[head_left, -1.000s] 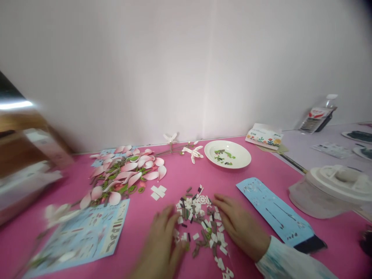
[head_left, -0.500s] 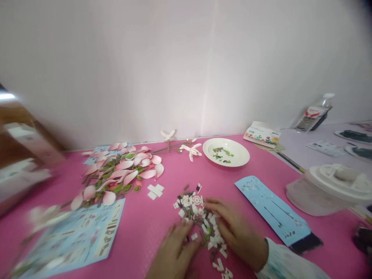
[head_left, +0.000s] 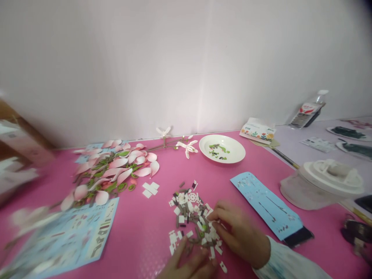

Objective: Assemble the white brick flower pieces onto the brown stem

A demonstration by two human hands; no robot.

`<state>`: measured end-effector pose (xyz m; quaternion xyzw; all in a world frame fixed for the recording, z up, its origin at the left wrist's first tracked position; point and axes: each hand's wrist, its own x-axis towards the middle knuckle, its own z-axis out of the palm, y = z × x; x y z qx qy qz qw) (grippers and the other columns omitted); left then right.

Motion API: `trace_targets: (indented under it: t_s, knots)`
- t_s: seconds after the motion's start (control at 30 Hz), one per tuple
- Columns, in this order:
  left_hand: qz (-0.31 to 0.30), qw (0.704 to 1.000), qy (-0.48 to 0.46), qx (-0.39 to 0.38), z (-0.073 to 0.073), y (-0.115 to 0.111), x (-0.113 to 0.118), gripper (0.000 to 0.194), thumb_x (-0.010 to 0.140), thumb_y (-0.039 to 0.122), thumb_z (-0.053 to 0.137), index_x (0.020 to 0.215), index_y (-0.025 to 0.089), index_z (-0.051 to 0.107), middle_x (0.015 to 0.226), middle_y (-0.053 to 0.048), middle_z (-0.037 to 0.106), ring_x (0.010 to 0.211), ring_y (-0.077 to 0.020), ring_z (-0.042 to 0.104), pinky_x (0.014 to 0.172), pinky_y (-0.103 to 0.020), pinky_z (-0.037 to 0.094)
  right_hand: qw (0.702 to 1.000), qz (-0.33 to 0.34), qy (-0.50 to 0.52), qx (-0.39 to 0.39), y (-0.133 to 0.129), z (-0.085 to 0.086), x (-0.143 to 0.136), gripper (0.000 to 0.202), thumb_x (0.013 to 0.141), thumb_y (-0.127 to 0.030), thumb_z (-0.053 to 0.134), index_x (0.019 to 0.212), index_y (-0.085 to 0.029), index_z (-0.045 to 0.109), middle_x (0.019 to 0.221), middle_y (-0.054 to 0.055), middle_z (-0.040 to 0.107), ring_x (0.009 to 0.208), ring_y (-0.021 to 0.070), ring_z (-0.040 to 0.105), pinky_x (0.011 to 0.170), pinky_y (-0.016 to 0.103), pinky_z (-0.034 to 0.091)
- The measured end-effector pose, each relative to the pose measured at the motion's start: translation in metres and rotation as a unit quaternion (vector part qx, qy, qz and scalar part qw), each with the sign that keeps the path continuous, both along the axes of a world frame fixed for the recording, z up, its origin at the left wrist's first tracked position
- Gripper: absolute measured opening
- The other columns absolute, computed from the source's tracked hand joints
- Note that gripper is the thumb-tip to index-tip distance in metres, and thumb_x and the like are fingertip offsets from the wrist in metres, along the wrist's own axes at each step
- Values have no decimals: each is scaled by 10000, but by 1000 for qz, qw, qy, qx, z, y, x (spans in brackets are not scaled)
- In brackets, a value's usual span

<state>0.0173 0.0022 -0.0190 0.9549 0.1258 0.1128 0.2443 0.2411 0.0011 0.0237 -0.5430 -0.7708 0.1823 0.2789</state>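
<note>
A loose pile of small building bricks (head_left: 200, 228), white, grey-brown, black and a few green, lies on the pink tabletop (head_left: 139, 240) in front of me. At its near edge my left hand (head_left: 192, 263) rests low, fingers apart, touching the bricks and holding none that I can see. My right hand (head_left: 238, 232) reaches into the right side of the pile. Its thumb and forefinger come together at the bricks; whatever lies between the tips is too small to make out. Several white flat tiles (head_left: 150, 190) lie side by side left of the pile.
Pink petals and green parts (head_left: 116, 170) are heaped at the left, beside a blue instruction sheet (head_left: 75, 236). Brick flowers on a stem (head_left: 187, 148) stand near the wall. A white plate (head_left: 241, 153) holds green pieces. Rightward are a blue packet (head_left: 261, 205) and a lidded tub (head_left: 305, 190).
My left hand has drawn back toward me, uncovering white bricks at the pile's left. My right hand stays at the right side, fingertips now closer together. The whole view has shifted slightly.
</note>
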Motion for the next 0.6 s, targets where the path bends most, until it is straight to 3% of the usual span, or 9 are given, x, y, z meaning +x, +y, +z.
trace_targets:
  t_s: [0.07, 0.13, 0.23, 0.3, 0.33, 0.4, 0.6]
  knots:
    - [22, 999, -18, 36, -8, 0, -3, 725, 923, 141, 462, 1465, 273, -2, 1307, -70, 568, 1211, -267, 512, 1069, -532, 305, 1000, 8, -5, -8, -2, -1, -1, 173, 839, -158, 479, 817, -210, 643, 771, 34, 565, 749, 172, 564, 680, 289, 454]
    - [37, 998, -10, 58, -10, -2, -5, 629, 931, 175, 456, 1465, 265, 135, 1268, -68, 618, 1192, -260, 543, 1075, -537, 315, 1000, 9, -12, -10, -2, -3, -2, 165, 824, -148, 493, 813, -212, 644, 769, 30, 561, 747, 171, 562, 682, 289, 446]
    - [109, 990, -23, 87, 0, -5, -9, 352, 926, 231, 477, 1272, 295, 506, 1190, -29, 691, 1154, -249, 592, 1065, -540, 366, 1000, -10, -21, -1, -2, -4, -2, 185, 832, -137, 467, 785, -204, 633, 756, 33, 556, 736, 173, 558, 666, 292, 429]
    - [183, 977, -45, 102, 11, -6, -15, 217, 896, 238, 521, 1074, 294, 631, 1077, -48, 722, 1048, -259, 639, 965, -520, 469, 999, -30, -25, 3, 0, -6, 0, 213, 850, -131, 427, 785, -191, 621, 760, 43, 560, 740, 179, 556, 667, 301, 421]
    - [208, 971, -46, 106, 17, -6, -18, 180, 877, 230, 536, 1008, 283, 648, 974, -59, 726, 930, -246, 661, 845, -461, 534, 999, -38, -27, 4, 0, -6, 1, 221, 855, -128, 413, 784, -186, 614, 761, 47, 562, 741, 181, 555, 669, 305, 417]
    - [230, 966, -37, 111, 26, -4, -23, 146, 848, 196, 538, 934, 247, 645, 790, -63, 683, 734, -226, 628, 633, -381, 525, 998, -48, -30, 5, 1, -7, 2, 217, 847, -120, 410, 774, -184, 605, 747, 44, 563, 725, 180, 551, 661, 305, 410]
    - [256, 964, -1, 76, 38, 1, -22, 76, 783, 149, 569, 761, 221, 575, 712, -29, 626, 679, -204, 572, 614, -343, 440, 997, -46, -54, -6, -1, -4, 1, 112, 726, -122, 539, 742, -206, 611, 638, -4, 539, 608, 154, 513, 575, 267, 372]
